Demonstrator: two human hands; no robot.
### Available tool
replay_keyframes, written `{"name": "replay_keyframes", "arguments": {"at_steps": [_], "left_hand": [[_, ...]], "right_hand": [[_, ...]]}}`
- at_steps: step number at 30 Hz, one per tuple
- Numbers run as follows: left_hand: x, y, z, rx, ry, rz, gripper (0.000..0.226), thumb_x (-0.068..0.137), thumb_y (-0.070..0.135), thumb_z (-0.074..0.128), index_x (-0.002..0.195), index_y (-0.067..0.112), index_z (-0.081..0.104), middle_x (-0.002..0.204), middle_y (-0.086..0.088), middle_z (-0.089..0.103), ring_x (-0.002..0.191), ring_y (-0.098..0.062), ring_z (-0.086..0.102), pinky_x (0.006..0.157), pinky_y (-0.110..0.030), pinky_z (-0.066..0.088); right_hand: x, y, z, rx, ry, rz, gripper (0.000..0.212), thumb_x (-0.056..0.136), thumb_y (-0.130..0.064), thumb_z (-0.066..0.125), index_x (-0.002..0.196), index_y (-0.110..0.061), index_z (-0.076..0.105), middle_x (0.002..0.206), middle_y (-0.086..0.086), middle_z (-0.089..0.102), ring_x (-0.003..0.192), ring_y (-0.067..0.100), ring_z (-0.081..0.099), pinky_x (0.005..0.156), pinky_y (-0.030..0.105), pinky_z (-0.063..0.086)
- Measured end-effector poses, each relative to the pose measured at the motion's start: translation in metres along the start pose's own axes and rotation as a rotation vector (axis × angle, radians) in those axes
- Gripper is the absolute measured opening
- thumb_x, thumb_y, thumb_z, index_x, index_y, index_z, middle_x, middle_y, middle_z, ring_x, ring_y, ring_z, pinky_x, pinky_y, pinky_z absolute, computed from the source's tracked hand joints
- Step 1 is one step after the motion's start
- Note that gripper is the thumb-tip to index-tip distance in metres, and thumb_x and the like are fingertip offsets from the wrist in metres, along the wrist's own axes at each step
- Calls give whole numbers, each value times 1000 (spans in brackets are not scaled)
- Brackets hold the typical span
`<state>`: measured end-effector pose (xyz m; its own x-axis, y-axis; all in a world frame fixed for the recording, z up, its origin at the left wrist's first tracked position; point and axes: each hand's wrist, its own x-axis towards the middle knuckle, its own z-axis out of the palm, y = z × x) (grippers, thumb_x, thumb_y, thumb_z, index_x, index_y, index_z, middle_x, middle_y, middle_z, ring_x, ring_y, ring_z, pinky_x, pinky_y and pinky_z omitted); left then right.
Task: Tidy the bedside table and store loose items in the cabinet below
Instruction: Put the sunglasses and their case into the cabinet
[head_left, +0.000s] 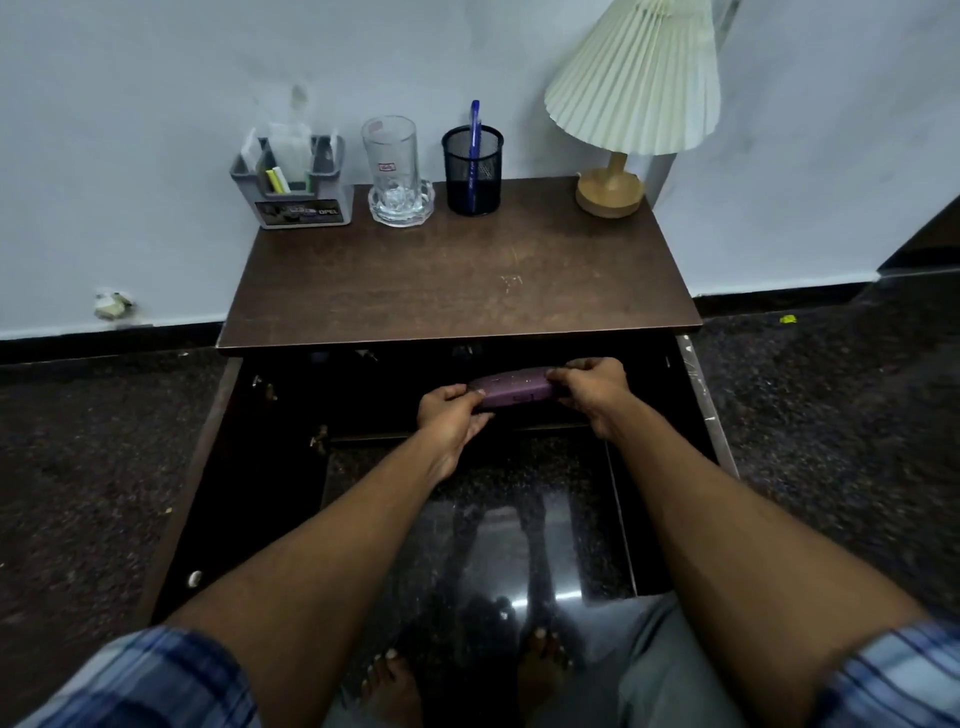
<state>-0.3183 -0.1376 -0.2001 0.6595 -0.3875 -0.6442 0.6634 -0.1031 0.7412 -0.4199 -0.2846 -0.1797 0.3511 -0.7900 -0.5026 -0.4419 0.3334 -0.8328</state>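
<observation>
The purple case (511, 389) is held level at the open cabinet (363, 400) mouth, just below the bench (457, 291) front edge. The left grip (452, 410) pinches its left end and the right grip (592, 387) clasps its right end. Along the bench's back edge stand a grey organiser (296, 195), a glass mug (395, 171) and a mesh pen cup (472, 174). A lamp (631, 98) stands at the back right corner.

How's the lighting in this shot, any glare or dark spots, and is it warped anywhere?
Head view: the cabinet interior is nearly black behind the purple case that the left hand and right hand grip. Head view: glare shines on the polished floor. Head view: the wide lens bows the black skirting.
</observation>
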Motion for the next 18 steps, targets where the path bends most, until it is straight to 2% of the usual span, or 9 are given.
{"name": "replay_keyframes", "arguments": {"at_steps": [2,5,7,10,13,16,18], "left_hand": [[7,-8,9,77,-52,-16,47,97,2,58,142,7,46,131,-20,59,110,-36,67,91,-37,57],[17,-13,22,181,-108,-4,57,97,5,58,150,9,37,138,-16,57,107,-28,65,92,-34,54],[25,-16,30,213,-133,1,51,96,6,60,144,9,44,132,-13,60,104,-22,62,96,-35,51],[38,-18,39,279,-170,-3,28,94,7,63,121,10,58,118,-11,63,105,-21,61,95,-36,51],[56,-22,45,297,-163,-8,48,92,7,66,136,1,49,128,-17,62,109,-23,64,90,-37,54],[71,-24,50,298,-135,-19,43,91,5,67,131,-5,53,125,-19,63,102,-20,64,79,-31,56],[80,-25,52,277,-121,-29,40,90,4,67,127,-9,54,121,-20,64,101,-21,64,77,-30,57]], "right_hand": [[15,9,-4,-42,64,-24,22,77,-11,84,86,-12,65,92,10,71,87,28,72,81,46,63],[52,33,-10,-96,112,-58,26,71,-19,86,89,-14,67,97,9,74,93,29,73,87,49,61],[48,26,-15,-124,162,-64,31,74,-21,83,99,-8,71,99,12,75,93,30,73,87,47,61],[50,14,-17,-154,215,-69,28,79,-15,74,101,2,72,100,18,75,95,33,72,81,42,60],[63,13,-13,-125,202,-53,30,79,-8,64,105,5,71,104,21,74,100,35,71,83,43,58],[77,19,-6,-102,173,-56,44,74,-17,64,114,0,71,113,17,74,108,34,70,90,42,59],[75,18,-2,-111,157,-78,42,82,-16,67,121,-2,69,122,16,71,116,32,67,93,33,53]]}}
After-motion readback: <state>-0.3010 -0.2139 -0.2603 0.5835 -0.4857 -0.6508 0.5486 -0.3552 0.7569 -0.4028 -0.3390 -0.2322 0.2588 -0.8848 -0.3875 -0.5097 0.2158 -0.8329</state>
